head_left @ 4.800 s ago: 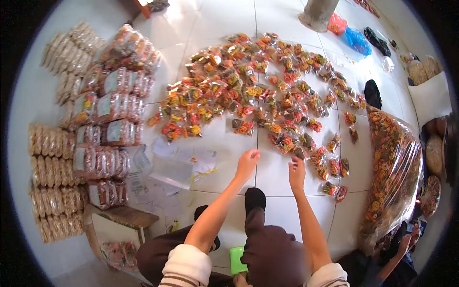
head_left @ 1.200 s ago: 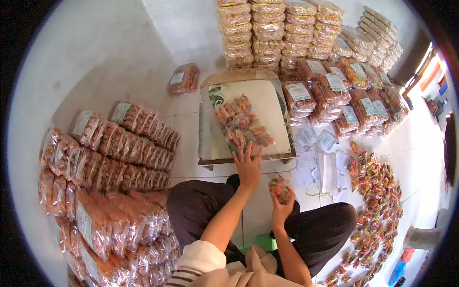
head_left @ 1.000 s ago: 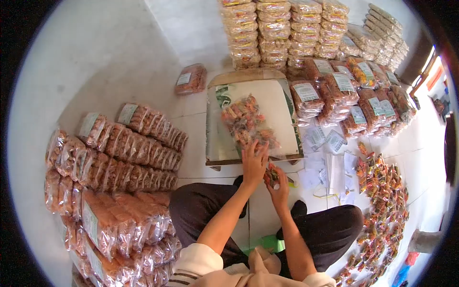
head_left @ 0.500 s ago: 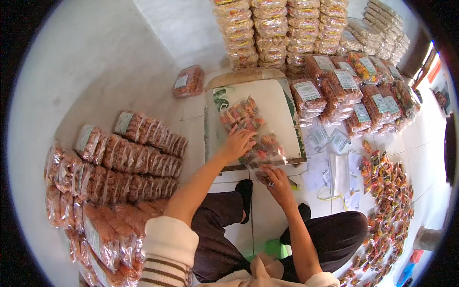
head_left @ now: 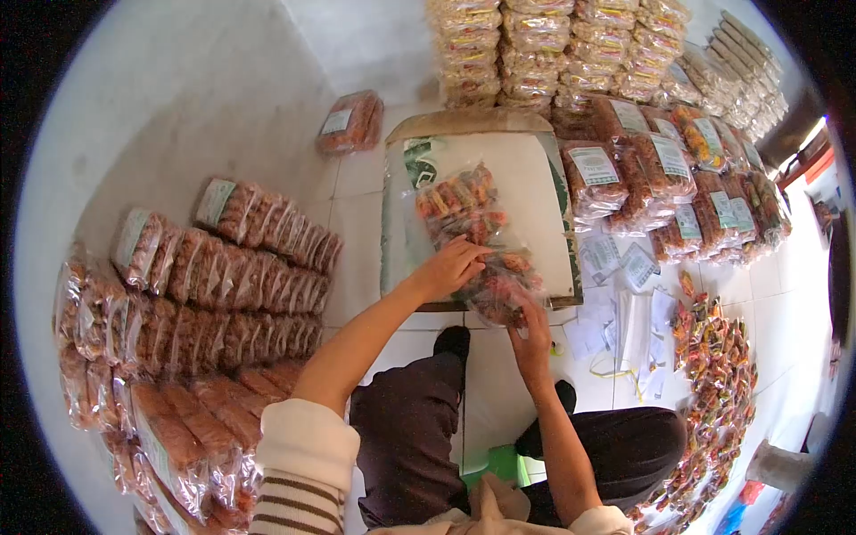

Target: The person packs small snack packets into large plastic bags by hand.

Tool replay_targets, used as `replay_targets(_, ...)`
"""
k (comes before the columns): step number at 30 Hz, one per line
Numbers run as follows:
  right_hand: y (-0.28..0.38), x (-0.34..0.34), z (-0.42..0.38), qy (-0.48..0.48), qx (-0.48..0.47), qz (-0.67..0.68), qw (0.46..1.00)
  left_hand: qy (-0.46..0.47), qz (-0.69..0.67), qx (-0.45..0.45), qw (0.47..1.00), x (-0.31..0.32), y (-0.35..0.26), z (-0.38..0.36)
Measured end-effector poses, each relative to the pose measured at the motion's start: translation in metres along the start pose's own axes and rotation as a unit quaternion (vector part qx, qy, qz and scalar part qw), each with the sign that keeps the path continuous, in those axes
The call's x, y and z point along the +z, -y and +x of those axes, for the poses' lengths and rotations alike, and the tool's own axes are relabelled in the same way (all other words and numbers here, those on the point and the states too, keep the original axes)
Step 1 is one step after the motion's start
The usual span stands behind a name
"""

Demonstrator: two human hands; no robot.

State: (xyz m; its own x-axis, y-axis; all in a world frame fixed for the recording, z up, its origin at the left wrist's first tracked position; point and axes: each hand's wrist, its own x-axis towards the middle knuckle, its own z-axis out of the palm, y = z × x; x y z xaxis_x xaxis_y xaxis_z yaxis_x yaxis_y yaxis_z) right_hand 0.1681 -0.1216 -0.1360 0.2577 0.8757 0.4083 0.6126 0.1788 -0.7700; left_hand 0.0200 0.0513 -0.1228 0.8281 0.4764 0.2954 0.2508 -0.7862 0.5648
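A clear plastic bag [head_left: 456,198] filled with colourful small wrapped snacks lies lengthwise on a low white-topped board [head_left: 526,178]. My left hand [head_left: 450,267] rests on the middle of the bag, its fingers stretched across the plastic. At the bag's near end, my right hand [head_left: 532,332] has its fingers closed round the plastic, by the board's front edge. The snacks at this end bulge past that edge. My right fingertips are partly hidden by the plastic and its glare.
Rows of packed brown snack bags [head_left: 223,276] stand on the left. Labelled packs [head_left: 597,169] are piled at the right, below tall stacks of pale packs [head_left: 535,45]. Loose wrapped snacks [head_left: 713,374] cover the right floor beside papers and labels [head_left: 635,321]. One pack [head_left: 352,123] lies behind.
The bag's near end has been raised and now looks fuller and rounder by my right hand, which has moved up slightly. My left hand has shifted a little toward me along the bag.
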Motion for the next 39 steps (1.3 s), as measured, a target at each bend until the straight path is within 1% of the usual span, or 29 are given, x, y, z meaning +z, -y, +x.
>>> replay_targets(1,-0.003,0.002,-0.002,-0.024,0.025,0.021,0.999,0.0,-0.001,-0.002,1.0,0.0,-0.001,-0.001)
replay_targets(2,-0.006,0.004,-0.004,-0.023,0.026,0.021,0.999,0.0,-0.008,-0.006,1.0,-0.001,-0.002,-0.001)
replay_targets(4,-0.005,0.005,-0.003,-0.057,0.045,-0.012,0.997,0.0,-0.014,-0.009,1.0,0.001,0.0,-0.001)
replay_targets(5,-0.005,0.005,-0.002,-0.056,0.045,-0.013,0.997,-0.002,-0.015,-0.013,1.0,0.002,0.001,0.0)
replay_targets(7,0.006,0.002,0.006,-0.089,0.065,0.037,0.993,-0.005,-0.015,-0.017,1.0,0.004,0.001,0.001)
replay_targets(8,0.007,0.004,0.009,-0.089,0.065,0.037,0.993,-0.029,-0.003,-0.004,1.0,0.005,0.001,0.001)
replay_targets(9,0.007,0.005,0.013,-0.124,0.048,0.023,0.991,-0.054,0.009,0.009,0.998,0.005,-0.001,0.001)
replay_targets(10,0.007,0.006,0.014,-0.159,0.032,0.009,0.987,-0.054,0.009,0.009,0.998,0.004,-0.003,0.0)
replay_targets(11,0.001,0.009,0.012,-0.159,0.032,0.009,0.987,-0.052,-0.006,-0.002,0.999,0.003,-0.004,0.0)
replay_targets(13,-0.018,0.018,0.006,-0.157,-0.032,-0.03,0.987,-0.049,-0.02,-0.011,0.999,0.002,-0.007,0.0)
replay_targets(14,-0.024,0.019,0.001,-0.159,-0.032,-0.03,0.986,-0.033,-0.024,-0.025,0.999,0.002,-0.006,-0.001)
replay_targets(16,-0.028,0.017,-0.008,-0.114,-0.109,-0.08,0.984,-0.019,-0.026,-0.037,0.999,0.002,-0.003,0.0)
replay_targets(17,-0.03,0.017,-0.013,-0.114,-0.109,-0.082,0.984,-0.026,-0.017,-0.025,0.999,0.004,-0.002,0.0)
replay_targets(19,-0.027,0.015,-0.021,-0.054,-0.078,-0.134,0.986,-0.029,-0.009,-0.011,0.999,0.008,-0.003,0.0)
replay_targets(23,-0.021,0.016,-0.001,-0.031,-0.049,-0.12,0.991,-0.056,-0.007,-0.02,0.998,0.008,-0.005,0.001)
replay_targets(25,-0.019,0.025,0.008,-0.144,0.047,-0.056,0.987,-0.068,-0.006,-0.027,0.997,0.005,-0.009,0.002)
replay_targets(26,-0.023,0.029,0.01,-0.144,0.047,-0.055,0.987,-0.069,-0.027,-0.05,0.996,0.004,-0.01,0.003)
replay_targets(27,-0.026,0.034,0.012,-0.178,0.096,-0.025,0.979,-0.071,-0.049,-0.072,0.994,0.005,-0.01,0.003)
replay_targets(28,-0.028,0.037,0.013,-0.212,0.145,0.005,0.967,-0.069,-0.049,-0.072,0.994,0.005,-0.008,0.003)
replay_targets(29,-0.031,0.038,0.012,-0.212,0.146,0.005,0.966,-0.064,-0.055,-0.087,0.993,0.006,-0.006,0.004)
replay_targets(31,-0.017,0.033,0.016,-0.236,0.197,-0.01,0.952,-0.057,-0.062,-0.104,0.991,0.007,-0.004,0.004)
replay_targets(33,-0.01,0.032,0.019,-0.246,0.202,-0.019,0.948,-0.082,0.005,-0.017,0.996,0.009,-0.003,0.003)
replay_targets(35,-0.009,0.033,0.017,-0.257,0.206,-0.027,0.944,-0.088,0.008,-0.005,0.996,0.01,-0.001,0.003)
replay_targets(37,-0.01,0.033,0.015,-0.28,0.167,-0.078,0.942,-0.096,0.012,0.006,0.995,0.009,0.002,0.002)
replay_targets(38,-0.011,0.034,0.015,-0.279,0.166,-0.078,0.943,-0.082,0.01,-0.013,0.997,0.01,0.002,0.001)
replay_targets(39,-0.01,0.036,0.015,-0.289,0.188,-0.055,0.937,-0.067,0.006,-0.032,0.997,0.009,0.0,0.001)
